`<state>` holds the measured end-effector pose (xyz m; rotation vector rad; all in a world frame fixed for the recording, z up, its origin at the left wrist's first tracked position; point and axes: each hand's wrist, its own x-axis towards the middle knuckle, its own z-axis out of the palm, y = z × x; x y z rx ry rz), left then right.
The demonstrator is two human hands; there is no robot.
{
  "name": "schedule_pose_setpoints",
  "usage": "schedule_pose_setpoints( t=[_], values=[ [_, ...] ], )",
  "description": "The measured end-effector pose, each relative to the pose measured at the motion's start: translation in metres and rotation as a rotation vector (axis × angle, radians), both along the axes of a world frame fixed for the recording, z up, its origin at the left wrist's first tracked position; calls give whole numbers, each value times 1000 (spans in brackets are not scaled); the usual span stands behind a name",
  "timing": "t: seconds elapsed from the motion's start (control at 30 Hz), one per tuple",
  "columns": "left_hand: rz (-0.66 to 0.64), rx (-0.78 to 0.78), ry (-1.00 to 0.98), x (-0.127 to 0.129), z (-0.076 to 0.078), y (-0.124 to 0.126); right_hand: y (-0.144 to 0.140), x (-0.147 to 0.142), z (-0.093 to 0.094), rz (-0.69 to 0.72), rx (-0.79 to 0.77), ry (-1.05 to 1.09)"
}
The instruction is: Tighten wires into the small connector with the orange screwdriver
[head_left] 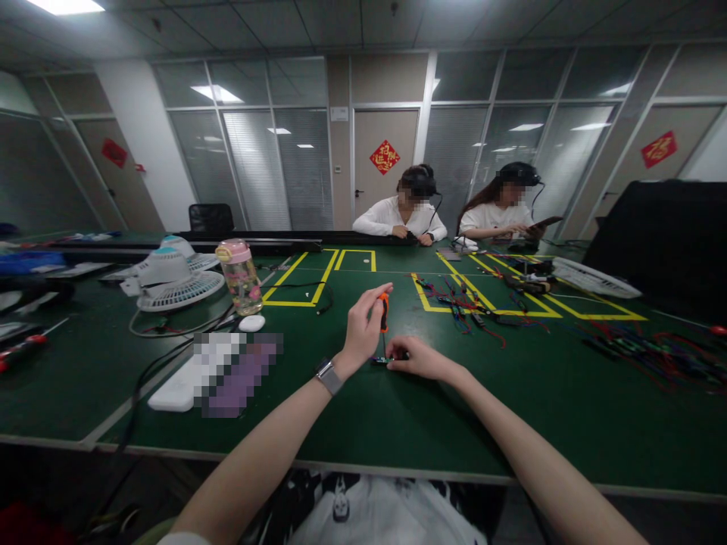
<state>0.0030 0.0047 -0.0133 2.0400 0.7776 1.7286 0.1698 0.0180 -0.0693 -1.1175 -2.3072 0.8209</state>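
Observation:
My left hand grips a small screwdriver with an orange handle, held upright with its tip pointing down onto a small dark part on the green table. A watch sits on my left wrist. My right hand rests on the table just right of that part and pinches it in place with the fingertips. The part is small and mostly hidden by my fingers.
A pink-lidded bottle, white fans and a white mouse stand at the left. Red and blue wire bundles lie in yellow-taped boxes ahead and at the right. Two people sit across the table.

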Motion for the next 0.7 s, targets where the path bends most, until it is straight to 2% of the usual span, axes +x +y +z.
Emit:
schedule_pose_setpoints(
  t=[0.3, 0.53, 0.7],
  values=[
    [145, 66, 61, 2, 3, -4, 1, 0, 0, 8, -45, 38],
    [34, 55, 42, 1, 1, -2, 0, 1, 1, 40, -77, 76],
    [78, 83, 47, 3, 2, -1, 1, 0, 1, 56, -67, 75]
  ],
)
